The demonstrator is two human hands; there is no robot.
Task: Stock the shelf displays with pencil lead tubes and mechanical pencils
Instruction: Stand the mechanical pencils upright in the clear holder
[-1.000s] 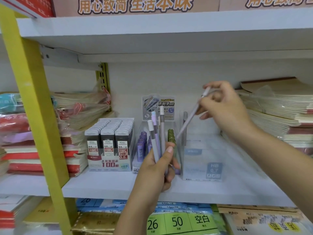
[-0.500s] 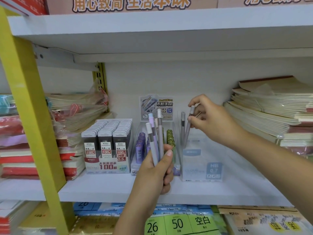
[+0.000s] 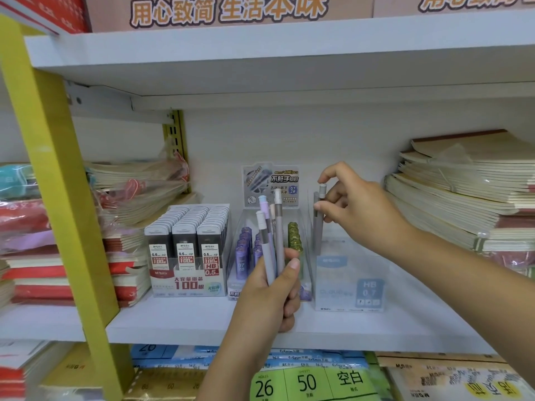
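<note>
My left hand (image 3: 269, 296) grips a bunch of mechanical pencils (image 3: 273, 241), grey and lilac, tips down, in front of the middle display. My right hand (image 3: 356, 206) pinches the top of a grey mechanical pencil (image 3: 318, 224) that stands upright at the back left of a clear display box (image 3: 350, 285) marked HB 0.7. Another grey pencil stands just beside it. A display of purple and green lead tubes (image 3: 246, 253) sits left of the clear box. Further left stands a box of black 0.5 HB lead tubes (image 3: 186, 244).
The white shelf board (image 3: 188, 322) carries stacks of notebooks at the left (image 3: 124, 256) and right (image 3: 463, 192). A yellow upright (image 3: 55, 175) runs down the left. Paper packs (image 3: 307, 383) fill the shelf below.
My right hand has lowered the grey pencil from a slant above the clear box to upright inside it. My left hand has kept its bunch of pencils almost still.
</note>
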